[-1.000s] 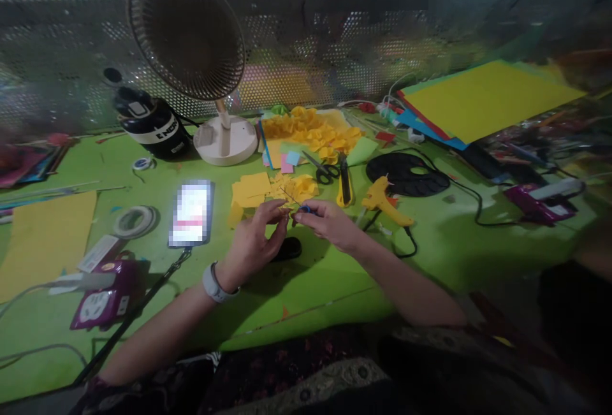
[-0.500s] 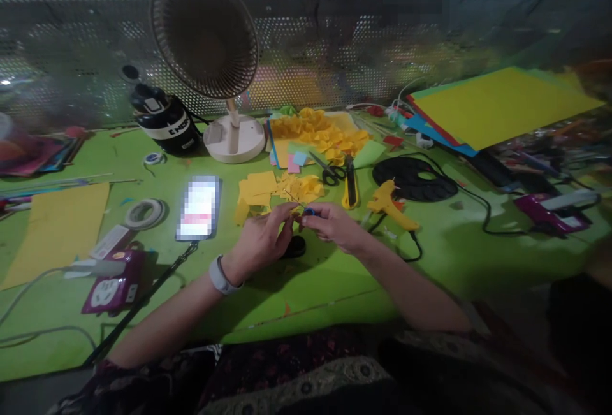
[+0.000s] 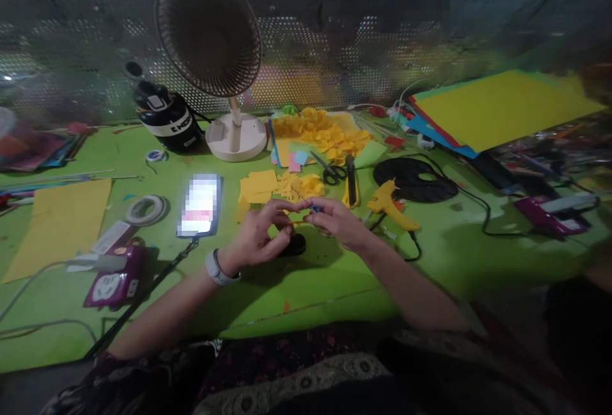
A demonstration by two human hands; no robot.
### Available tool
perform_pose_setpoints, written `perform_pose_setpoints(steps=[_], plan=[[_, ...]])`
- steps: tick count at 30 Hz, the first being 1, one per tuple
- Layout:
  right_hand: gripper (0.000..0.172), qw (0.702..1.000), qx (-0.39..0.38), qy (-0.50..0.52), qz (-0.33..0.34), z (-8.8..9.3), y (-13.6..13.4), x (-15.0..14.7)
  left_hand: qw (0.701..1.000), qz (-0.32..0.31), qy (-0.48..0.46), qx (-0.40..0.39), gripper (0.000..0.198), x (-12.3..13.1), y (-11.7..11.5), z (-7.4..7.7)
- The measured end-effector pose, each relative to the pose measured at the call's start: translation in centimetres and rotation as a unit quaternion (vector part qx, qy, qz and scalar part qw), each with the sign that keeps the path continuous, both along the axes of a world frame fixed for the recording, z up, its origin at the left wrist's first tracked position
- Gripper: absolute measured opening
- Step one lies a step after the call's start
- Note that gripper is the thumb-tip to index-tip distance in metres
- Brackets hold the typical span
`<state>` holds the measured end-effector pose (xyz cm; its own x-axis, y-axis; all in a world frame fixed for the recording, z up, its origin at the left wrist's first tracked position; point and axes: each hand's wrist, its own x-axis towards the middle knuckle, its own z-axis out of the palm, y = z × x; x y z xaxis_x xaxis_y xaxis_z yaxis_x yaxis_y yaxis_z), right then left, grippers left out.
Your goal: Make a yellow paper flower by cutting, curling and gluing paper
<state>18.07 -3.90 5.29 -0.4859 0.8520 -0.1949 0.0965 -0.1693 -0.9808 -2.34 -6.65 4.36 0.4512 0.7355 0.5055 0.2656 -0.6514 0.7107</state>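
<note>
The right hand (image 3: pixel 337 220) has its grip clamped on a slim blue tool (image 3: pixel 315 209) above the green desk (image 3: pixel 335 287), near yellow paper pieces (image 3: pixel 261 185); a yellow strip (image 3: pixel 300 223) shows between it and the left hand (image 3: pixel 261 233), whose grip, pinched or loose, I cannot tell

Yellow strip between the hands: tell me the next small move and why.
Probably steady the yellow strip with the left hand: its thumb and forefinger look parted beside the strip, and the right hand, close by, holds a small blue thing. Whether the left hand already grips the strip is unclear.
</note>
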Motion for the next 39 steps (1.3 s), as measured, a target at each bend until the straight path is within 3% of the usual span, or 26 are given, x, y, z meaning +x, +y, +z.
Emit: perform_pose_setpoints(steps=[6, 11, 15, 18, 20, 28, 36, 39], plan=[[0.021, 0.999, -0.019, 0.001, 0.040, -0.1, -0.2, -0.1, 0.981, -0.073, -0.070, -0.164, 0.033, -0.5, 0.1, 0.1], [0.018, 0.998, -0.011, 0.006, 0.065, -0.1, -0.5, -0.5, 0.972, -0.093, -0.087, -0.198, 0.036, -0.5, 0.0, 0.2], [0.020, 0.999, 0.020, 0.019, 0.023, -0.5, -0.5, -0.8, 0.970, -0.049, -0.118, -0.207, 0.038, 0.0, 0.0, 0.4], [0.021, 0.996, 0.067, 0.025, -0.058, -0.7, -0.4, -0.7, 0.948, 0.034, -0.183, -0.257, 0.020, 0.4, 0.3, 0.4], [0.022, 0.991, 0.089, 0.028, -0.093, -0.7, -0.3, -0.6, 0.931, 0.057, -0.199, -0.301, 0.016, 0.6, 0.4, 0.4], [0.020, 0.980, 0.139, 0.057, -0.130, -1.6, -0.4, -1.0, 0.878, 0.015, -0.198, -0.436, 0.031, 1.5, 0.0, 0.8], [0.017, 0.956, 0.237, 0.034, -0.167, -1.9, -0.8, -1.1, 0.870, 0.076, -0.262, -0.410, 0.026, 1.5, 0.0, 0.8], [0.015, 0.949, 0.267, 0.042, -0.165, -1.9, -0.8, -1.1, 0.868, 0.064, -0.262, -0.417, 0.025, 1.5, -0.1, 0.6]])
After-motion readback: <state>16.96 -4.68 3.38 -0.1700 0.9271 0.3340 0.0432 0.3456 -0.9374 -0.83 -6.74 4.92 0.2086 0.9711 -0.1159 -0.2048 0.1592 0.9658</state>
